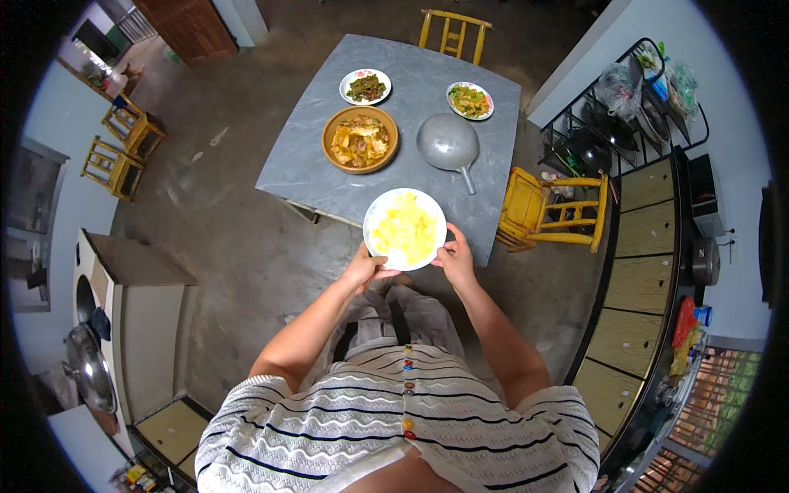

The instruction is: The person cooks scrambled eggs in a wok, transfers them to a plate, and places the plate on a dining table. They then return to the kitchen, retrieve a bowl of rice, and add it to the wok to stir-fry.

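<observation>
Between my two hands is a white plate (371,215) of pale yellow food (406,228), perhaps egg, held at the near edge of the grey table (308,177). My left hand (366,269) grips the plate's lower left rim, thumb on top. On the lower right rim, my right hand (455,258) is closed with its thumb near the edge. Beyond the plate stand a brown bowl (328,131) of chunky stew and a round grey metal lid or pan (448,141) with a handle pointing toward me.
Two more plates of cooked greens, a left plate (344,91) and a right plate (488,109), sit farther back. Yellow chairs stand at the table's far side (454,37) and right side (526,209). Cabinets (637,279) line the right wall beside a pan rack (625,123).
</observation>
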